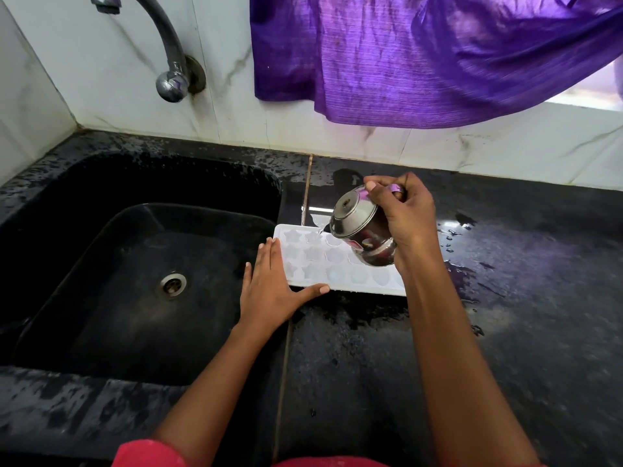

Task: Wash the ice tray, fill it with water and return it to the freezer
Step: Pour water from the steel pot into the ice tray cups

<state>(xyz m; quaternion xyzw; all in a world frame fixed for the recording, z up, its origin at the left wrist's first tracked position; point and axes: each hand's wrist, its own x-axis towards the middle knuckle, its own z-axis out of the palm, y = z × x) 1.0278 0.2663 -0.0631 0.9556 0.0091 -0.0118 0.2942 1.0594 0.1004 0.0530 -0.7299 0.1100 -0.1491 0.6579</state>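
Bench (505,332): wet black stone around a sink (84,251).
Ice tray (315,261): flat, just right of the sink.
Left hand (269,288): straight fingers on its sink-side end.
Right hand (409,220): grips a tilted steel jug (360,227) above it.

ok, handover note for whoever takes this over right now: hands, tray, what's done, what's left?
Left hand: open, fingers straight, lying flat against the left end of the ice tray, steadying it.
Right hand: grips the handle of the steel jug, which is tilted with its spout over the tray's far-left cells.
Tray: flat on the wet counter, just right of the sink.
Done: the tray is out of the sink and pouring is under way. How many cells are full cannot be told.
Left: finish filling, set the jug down, carry the tray level to the freezer, which is not in view.
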